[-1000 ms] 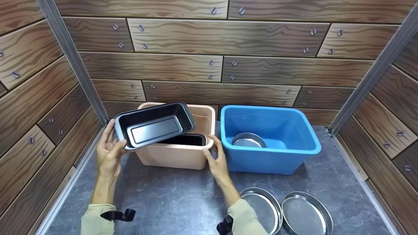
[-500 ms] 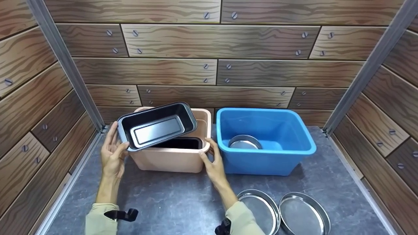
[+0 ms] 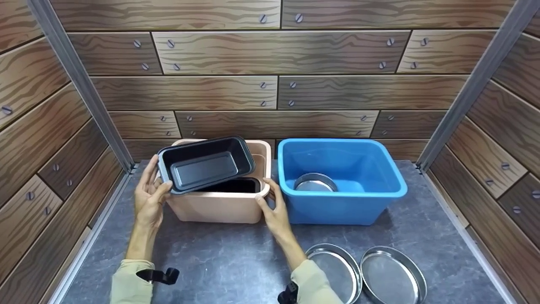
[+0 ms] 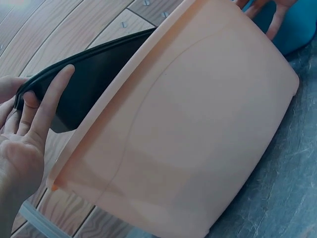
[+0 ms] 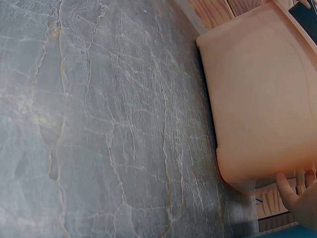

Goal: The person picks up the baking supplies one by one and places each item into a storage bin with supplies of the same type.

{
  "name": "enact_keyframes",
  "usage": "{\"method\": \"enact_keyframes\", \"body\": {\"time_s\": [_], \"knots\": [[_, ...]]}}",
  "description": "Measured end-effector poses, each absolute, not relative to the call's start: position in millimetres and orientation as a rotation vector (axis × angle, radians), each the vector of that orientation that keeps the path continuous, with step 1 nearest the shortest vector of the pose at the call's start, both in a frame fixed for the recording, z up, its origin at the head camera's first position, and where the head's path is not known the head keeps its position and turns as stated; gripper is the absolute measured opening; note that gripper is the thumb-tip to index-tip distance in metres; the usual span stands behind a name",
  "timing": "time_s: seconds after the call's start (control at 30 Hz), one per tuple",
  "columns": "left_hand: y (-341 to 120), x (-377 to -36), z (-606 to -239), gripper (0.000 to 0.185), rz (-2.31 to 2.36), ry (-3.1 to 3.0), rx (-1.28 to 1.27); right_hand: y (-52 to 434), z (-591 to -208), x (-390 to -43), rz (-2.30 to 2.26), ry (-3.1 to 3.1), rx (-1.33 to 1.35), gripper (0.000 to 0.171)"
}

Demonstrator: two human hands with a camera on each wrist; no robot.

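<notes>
With one dark pan (image 3: pixel 241 185) already inside the tan bin (image 3: pixel 215 209) that the right grip (image 3: pixel 276 213) holds, the left grip (image 3: pixel 148 202) pinches a black loaf pan (image 3: pixel 206 166) tilted above that bin, not seated.

Left hand (image 3: pixel 147 202) pinches; right hand (image 3: pixel 276 212) grips.

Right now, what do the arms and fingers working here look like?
They are a person's. The left pale yellow-green fabric sleeve and matching right sleeve end on the forearms. The left black fitting, band-like, and the right black fitting, blockier, sit near the sleeve ends. The left fingers and right fingers are bare: no gloves or rings show, nor any cables.
</notes>
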State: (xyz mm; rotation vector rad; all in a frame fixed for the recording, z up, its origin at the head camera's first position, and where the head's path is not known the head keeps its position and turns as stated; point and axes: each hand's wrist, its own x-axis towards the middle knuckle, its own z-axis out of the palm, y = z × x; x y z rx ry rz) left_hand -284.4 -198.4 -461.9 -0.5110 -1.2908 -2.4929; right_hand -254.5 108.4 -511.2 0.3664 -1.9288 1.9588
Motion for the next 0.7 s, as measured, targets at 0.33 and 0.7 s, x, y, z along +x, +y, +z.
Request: {"method": "enact_keyframes", "body": {"time_s": [0.33, 0.7], "knots": [[-190.0, -294.6, -447.4, 0.073, -2.458, -1.464, -0.422, 108.1, -513.2, -257.4, 1.964, -1.904, 0.373, 0.053], [-180.7, -304.8, -445.5, 0.071, -2.454, -1.645, -0.349, 109.3, -515.2, -256.2, 1.974, -1.901, 0.361, 0.053]]}}
